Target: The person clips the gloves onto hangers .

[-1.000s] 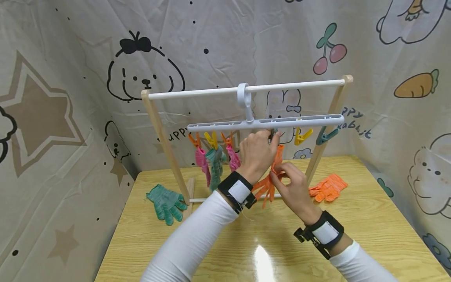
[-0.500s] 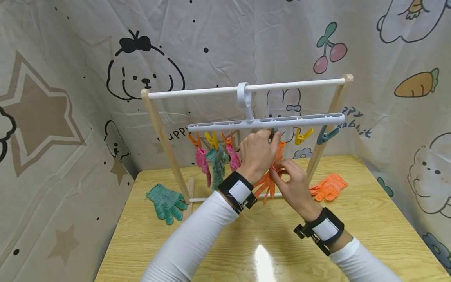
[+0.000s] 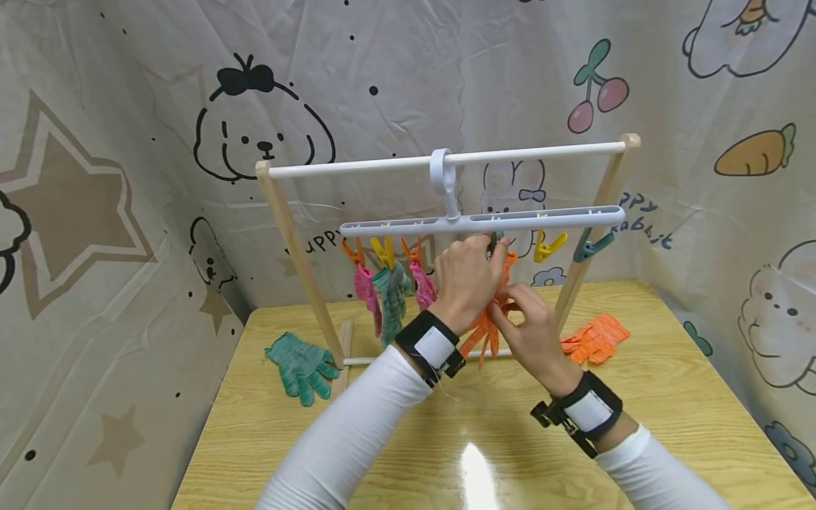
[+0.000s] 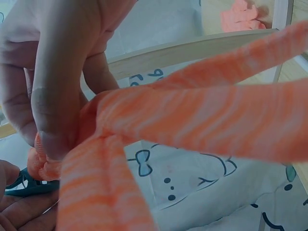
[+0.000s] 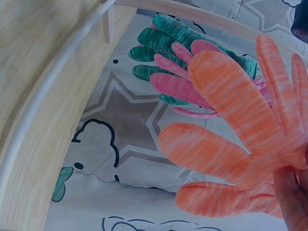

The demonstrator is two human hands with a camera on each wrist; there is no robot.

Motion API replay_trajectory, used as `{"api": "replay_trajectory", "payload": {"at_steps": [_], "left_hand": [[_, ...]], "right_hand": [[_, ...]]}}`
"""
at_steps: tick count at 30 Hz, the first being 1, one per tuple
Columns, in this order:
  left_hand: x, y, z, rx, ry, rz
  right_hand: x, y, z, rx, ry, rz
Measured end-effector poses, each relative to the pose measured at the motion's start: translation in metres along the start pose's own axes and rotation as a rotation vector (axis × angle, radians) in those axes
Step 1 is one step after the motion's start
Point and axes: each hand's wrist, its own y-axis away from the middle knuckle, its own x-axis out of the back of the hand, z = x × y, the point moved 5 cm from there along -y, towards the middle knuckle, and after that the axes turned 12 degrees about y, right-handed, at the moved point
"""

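Observation:
In the head view an orange knit glove (image 3: 484, 334) hangs fingers-down below the grey hanger (image 3: 401, 227). My right hand (image 3: 535, 333) pinches the glove between thumb and fingers. Just under the hanger bar, my left hand (image 3: 467, 280) squeezes a dark teal clothespin (image 4: 30, 186), seen in the left wrist view with the glove's bunched cuff at its jaws. Whether the clothespin bites the cuff cannot be told. The right wrist view shows the glove's fingers (image 5: 226, 91) spread out. To the left, a green glove (image 3: 390, 297) and two pink ones (image 3: 366, 294) hang from clothespins.
A wooden stand (image 3: 287, 255) with a white rod (image 3: 357, 167) carries the hanger. A yellow clothespin (image 3: 548, 246) and a blue one (image 3: 593, 246) hang at right. On the table (image 3: 408, 453) lie a green glove (image 3: 301, 368) and an orange glove (image 3: 597, 338).
My right hand has shifted slightly up and toward the hanger, lifting the orange glove a little and bunching its cuff. The left hand keeps its place at the clothespin.

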Motion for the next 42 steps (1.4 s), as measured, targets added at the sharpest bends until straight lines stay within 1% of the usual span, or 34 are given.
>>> {"api": "replay_trajectory", "payload": {"at_steps": [5, 9, 19, 23, 27, 42], "left_hand": [[0.0002, 0.0006, 0.0000, 0.002, -0.023, 0.000], [0.0006, 0.0010, -0.0003, 0.001, -0.021, -0.004], [-0.0005, 0.0016, -0.0026, 0.012, -0.013, -0.018], [-0.0008, 0.0015, -0.0026, -0.001, -0.024, -0.011], [-0.0009, 0.0016, -0.0023, -0.009, -0.015, -0.001], [-0.0013, 0.0009, -0.0010, 0.004, 0.008, 0.023]], "right_hand": [[0.0008, -0.0044, -0.0015, 0.003, -0.018, 0.012], [0.0007, -0.0071, -0.0026, 0.009, -0.026, 0.014], [-0.0003, -0.0036, -0.0018, 0.009, -0.021, -0.002], [-0.0006, -0.0045, -0.0011, 0.006, -0.019, -0.008], [-0.0005, -0.0053, -0.0013, 0.004, -0.019, -0.007], [-0.0003, -0.0055, 0.0008, 0.000, -0.013, -0.015]]}}
